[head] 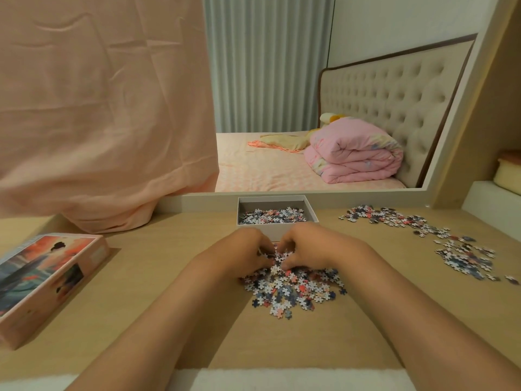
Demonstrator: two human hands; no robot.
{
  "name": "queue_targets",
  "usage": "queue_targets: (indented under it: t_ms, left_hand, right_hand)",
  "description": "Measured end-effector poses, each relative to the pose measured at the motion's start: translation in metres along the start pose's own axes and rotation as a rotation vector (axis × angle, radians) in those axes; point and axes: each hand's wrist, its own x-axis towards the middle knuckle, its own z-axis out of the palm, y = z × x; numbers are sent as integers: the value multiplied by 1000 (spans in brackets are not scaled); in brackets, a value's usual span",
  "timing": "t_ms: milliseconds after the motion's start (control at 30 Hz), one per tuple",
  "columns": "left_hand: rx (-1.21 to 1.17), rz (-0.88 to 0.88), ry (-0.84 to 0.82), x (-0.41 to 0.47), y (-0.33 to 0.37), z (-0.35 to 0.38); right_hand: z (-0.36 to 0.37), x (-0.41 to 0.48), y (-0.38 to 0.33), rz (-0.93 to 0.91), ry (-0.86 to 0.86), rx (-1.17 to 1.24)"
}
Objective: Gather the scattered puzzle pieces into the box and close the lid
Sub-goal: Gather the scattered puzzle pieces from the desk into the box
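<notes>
An open white box (277, 232) stands at the back of the desk, partly filled with puzzle pieces. Right in front of it lies a heap of loose pieces (293, 289). My left hand (244, 251) and my right hand (306, 248) meet over the far edge of that heap, fingers curled around a clump of pieces between them. A second scatter of pieces (423, 235) spreads across the right side of the desk. The pink illustrated lid (48, 280) lies at the left.
A mirror (310, 108) behind the desk reflects a bed with a pink quilt. Pink cloth (98, 108) hangs over the mirror's left part down to the desk. A raised white ledge (490, 204) sits at the right. A white strip runs along the front edge.
</notes>
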Motion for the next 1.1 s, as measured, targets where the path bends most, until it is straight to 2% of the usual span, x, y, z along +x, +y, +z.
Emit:
queue_targets:
  t_ms: [133,367,500,733,900,967,1033,1100]
  left_hand:
    - [-145,-49,43,-2,-7,1]
    - [-237,-58,104,-3,-12,-4]
    - [-330,-54,189,5,-16,-18]
    - [-450,-54,349,33,-21,-24]
    - [-452,-65,466,49,-31,-17]
    - [-435,-73,505,50,-34,-17]
    - [-396,-70,478,49,-37,-17]
    - [-330,-40,399,48,-38,-15]
  right_hand:
    - [0,0,3,-8,53,95]
    - [1,0,-3,-43,6,64]
    - [1,1,2,-39,50,128]
    - [-12,3,8,-42,207,316]
    - [-26,22,18,-2,473,462]
    - [-27,37,20,11,575,449]
    - [-24,50,19,22,636,373]
    - [-18,59,17,19,611,296]
